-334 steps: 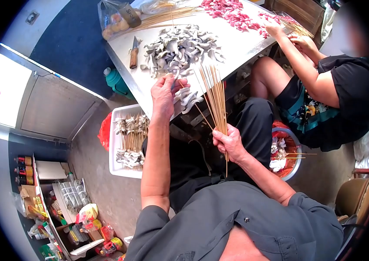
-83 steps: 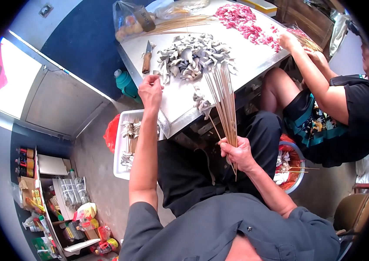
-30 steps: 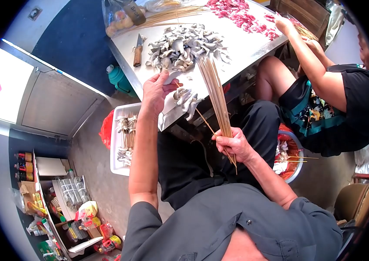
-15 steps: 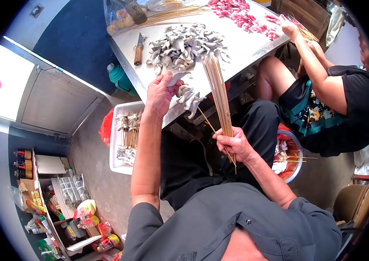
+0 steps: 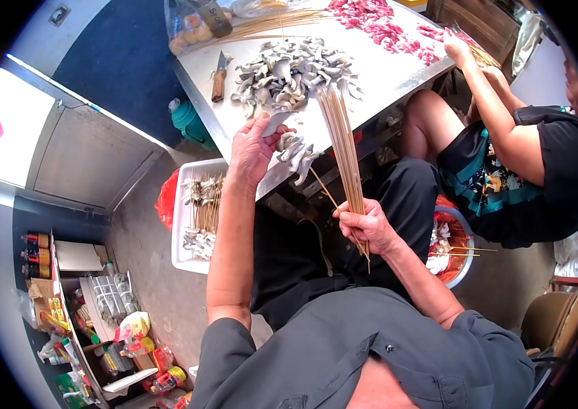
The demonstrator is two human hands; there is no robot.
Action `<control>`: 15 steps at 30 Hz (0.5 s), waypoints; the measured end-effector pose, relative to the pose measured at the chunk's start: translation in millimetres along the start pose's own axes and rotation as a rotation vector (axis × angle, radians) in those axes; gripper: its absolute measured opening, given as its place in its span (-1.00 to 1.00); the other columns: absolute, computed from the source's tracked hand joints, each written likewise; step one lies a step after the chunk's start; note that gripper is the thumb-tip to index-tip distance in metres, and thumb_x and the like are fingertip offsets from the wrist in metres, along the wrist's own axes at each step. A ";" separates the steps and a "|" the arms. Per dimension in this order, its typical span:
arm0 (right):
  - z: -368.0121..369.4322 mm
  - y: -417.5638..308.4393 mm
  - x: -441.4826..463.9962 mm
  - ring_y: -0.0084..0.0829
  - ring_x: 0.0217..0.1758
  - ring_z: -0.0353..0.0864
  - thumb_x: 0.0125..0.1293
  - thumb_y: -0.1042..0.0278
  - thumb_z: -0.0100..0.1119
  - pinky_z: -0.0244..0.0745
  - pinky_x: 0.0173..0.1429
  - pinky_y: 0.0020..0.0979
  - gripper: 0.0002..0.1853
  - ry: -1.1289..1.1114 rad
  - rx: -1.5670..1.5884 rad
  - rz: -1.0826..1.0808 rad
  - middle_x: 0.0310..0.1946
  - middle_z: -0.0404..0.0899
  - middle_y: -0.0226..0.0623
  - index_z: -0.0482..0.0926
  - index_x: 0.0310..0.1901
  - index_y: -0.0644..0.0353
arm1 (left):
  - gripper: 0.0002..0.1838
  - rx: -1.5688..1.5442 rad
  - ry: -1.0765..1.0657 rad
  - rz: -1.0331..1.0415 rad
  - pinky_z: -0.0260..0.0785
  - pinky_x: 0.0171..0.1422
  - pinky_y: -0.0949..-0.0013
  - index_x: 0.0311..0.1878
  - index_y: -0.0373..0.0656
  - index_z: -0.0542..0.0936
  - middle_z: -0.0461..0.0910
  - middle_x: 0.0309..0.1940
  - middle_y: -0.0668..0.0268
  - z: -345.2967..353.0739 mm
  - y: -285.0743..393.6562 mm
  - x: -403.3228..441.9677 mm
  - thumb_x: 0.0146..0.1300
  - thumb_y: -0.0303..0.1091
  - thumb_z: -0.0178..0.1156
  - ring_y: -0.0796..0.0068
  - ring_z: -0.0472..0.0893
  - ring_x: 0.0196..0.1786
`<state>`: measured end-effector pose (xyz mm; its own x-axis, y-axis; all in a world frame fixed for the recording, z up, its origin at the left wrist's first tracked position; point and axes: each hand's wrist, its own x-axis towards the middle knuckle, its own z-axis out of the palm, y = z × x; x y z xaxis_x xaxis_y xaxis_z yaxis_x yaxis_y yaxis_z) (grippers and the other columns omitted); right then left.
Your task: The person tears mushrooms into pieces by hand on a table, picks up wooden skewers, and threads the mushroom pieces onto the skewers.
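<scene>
My left hand (image 5: pixel 253 148) is closed, pinching a pale grey oyster mushroom piece (image 5: pixel 275 125) at the near edge of the table. Just beside those fingers, several mushroom pieces (image 5: pixel 297 159) are threaded on the tip of one thin wooden skewer (image 5: pixel 324 187). That skewer's lower end is in my right hand (image 5: pixel 369 228), which is also wrapped round a thick bundle of bare bamboo skewers (image 5: pixel 343 146) pointing up toward the table. Beyond both hands lies a heap of loose oyster mushrooms (image 5: pixel 289 71).
A knife (image 5: pixel 218 80) lies on the metal-edged table (image 5: pixel 197 95). Filled skewers lie in a white tray (image 5: pixel 178 235) at left. Red meat pieces (image 5: pixel 374 27) cover the table's far side. A co-worker (image 5: pixel 507 150) sits at right, near a lined bucket (image 5: pixel 467 238).
My left hand and its mushroom piece have shifted very slightly; the piece is tilted a little more upright. My right hand stays in place. The co-worker's raised hand has moved slightly.
</scene>
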<state>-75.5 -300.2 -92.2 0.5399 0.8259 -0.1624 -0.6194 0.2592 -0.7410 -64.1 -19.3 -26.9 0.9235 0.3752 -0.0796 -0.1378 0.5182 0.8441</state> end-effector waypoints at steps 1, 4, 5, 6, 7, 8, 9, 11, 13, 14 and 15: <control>0.1 0.0 0.4 -0.74 -0.79 0.23 0.31 0.40 0.27 0.12 -0.69 -0.69 -0.84 0.005 0.002 0.002 -0.59 0.57 -0.31 0.60 -0.16 0.29 | -0.80 0.012 0.012 -0.019 0.55 -0.03 0.30 -0.04 -0.31 0.50 0.62 -0.30 0.16 -0.4 -0.5 0.1 0.43 -0.36 0.08 0.31 0.65 -0.23; -0.3 1.1 -0.1 -0.73 -0.79 0.22 0.31 0.39 0.27 0.12 -0.69 -0.68 -0.84 0.001 0.009 0.011 -0.59 0.56 -0.31 0.60 -0.16 0.29 | -0.81 0.070 -0.014 -0.040 0.52 -0.04 0.36 -0.08 -0.28 0.54 0.61 -0.30 0.26 -2.6 -0.4 -1.6 0.40 -0.35 0.15 0.43 0.62 -0.23; -0.4 1.7 -0.2 -0.73 -0.79 0.22 0.31 0.39 0.27 0.12 -0.69 -0.68 -0.84 0.001 0.009 0.009 -0.59 0.56 -0.31 0.60 -0.16 0.29 | -0.82 0.115 -0.052 -0.044 0.51 -0.06 0.39 -0.11 -0.26 0.57 0.60 -0.31 0.31 -0.1 1.4 -3.9 0.38 -0.34 0.19 0.49 0.60 -0.24; -0.4 2.6 -0.2 -0.73 -0.79 0.22 0.30 0.40 0.27 0.13 -0.69 -0.68 -0.84 0.000 0.038 0.005 -0.60 0.56 -0.31 0.60 -0.16 0.29 | -0.82 0.115 -0.054 -0.044 0.51 -0.06 0.39 -0.11 -0.26 0.57 0.60 -0.31 0.31 2.4 3.7 -5.0 0.38 -0.34 0.19 0.49 0.60 -0.24; -0.3 3.4 -0.6 -0.73 -0.79 0.22 0.30 0.40 0.26 0.13 -0.69 -0.68 -0.84 -0.001 0.067 0.002 -0.60 0.55 -0.31 0.60 -0.16 0.30 | -0.82 0.207 -0.093 -0.049 0.45 -0.10 0.44 -0.16 -0.27 0.59 0.60 -0.33 0.33 4.5 6.6 -6.4 0.36 -0.32 0.21 0.53 0.57 -0.27; -0.1 3.5 -0.9 -0.73 -0.79 0.22 0.30 0.40 0.26 0.13 -0.69 -0.68 -0.84 0.000 0.067 0.003 -0.60 0.55 -0.31 0.60 -0.16 0.30 | -0.81 0.298 -0.131 -0.054 0.40 -0.15 0.49 -0.21 -0.27 0.61 0.60 -0.36 0.35 7.7 10.0 -8.3 0.35 -0.31 0.24 0.57 0.54 -0.31; 0.6 3.4 -1.3 -0.72 -0.79 0.23 0.30 0.41 0.26 0.14 -0.68 -0.68 -0.85 0.000 0.073 0.006 -0.61 0.55 -0.31 0.60 -0.17 0.30 | -0.81 0.298 -0.131 -0.056 0.40 -0.15 0.49 -0.21 -0.27 0.61 0.60 -0.36 0.35 8.1 11.9 -8.3 0.35 -0.31 0.24 0.57 0.54 -0.31; 2.9 3.5 -3.1 -0.72 -0.79 0.24 0.30 0.41 0.26 0.14 -0.68 -0.67 -0.85 0.000 0.078 0.013 -0.61 0.54 -0.32 0.60 -0.18 0.30 | -0.82 0.376 -0.192 -0.091 0.37 -0.14 0.51 -0.21 -0.25 0.62 0.60 -0.35 0.38 8.1 14.5 -7.4 0.33 -0.31 0.26 0.61 0.53 -0.31; 6.1 3.7 -4.3 -0.71 -0.77 0.27 0.30 0.42 0.27 0.14 -0.69 -0.67 -0.86 0.023 0.062 -0.017 -0.62 0.54 -0.34 0.60 -0.18 0.29 | -0.80 0.390 -0.154 -0.043 0.37 -0.14 0.51 -0.19 -0.26 0.63 0.60 -0.36 0.40 10.0 10.5 -10.2 0.33 -0.28 0.26 0.62 0.52 -0.31; 7.3 2.4 -4.5 -0.71 -0.77 0.27 0.30 0.42 0.27 0.14 -0.69 -0.67 -0.86 0.025 0.065 -0.018 -0.62 0.54 -0.34 0.60 -0.18 0.29 | -0.78 0.405 -0.116 0.000 0.37 -0.14 0.51 -0.17 -0.26 0.63 0.60 -0.37 0.41 10.4 7.0 -12.3 0.34 -0.26 0.26 0.62 0.51 -0.31; 7.7 -0.9 -3.1 -0.72 -0.75 0.30 0.29 0.42 0.28 0.15 -0.67 -0.67 -0.86 0.046 0.025 -0.034 -0.62 0.54 -0.36 0.61 -0.19 0.28 | -0.78 0.407 -0.118 -0.002 0.37 -0.14 0.51 -0.17 -0.26 0.63 0.60 -0.37 0.41 10.6 4.2 -12.4 0.34 -0.26 0.26 0.62 0.51 -0.31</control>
<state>-80.9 -299.1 -86.0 0.5860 0.7927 -0.1680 -0.6143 0.2994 -0.7301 -72.4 -30.0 -16.8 0.9617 0.2712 -0.0404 -0.0050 0.1646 0.9863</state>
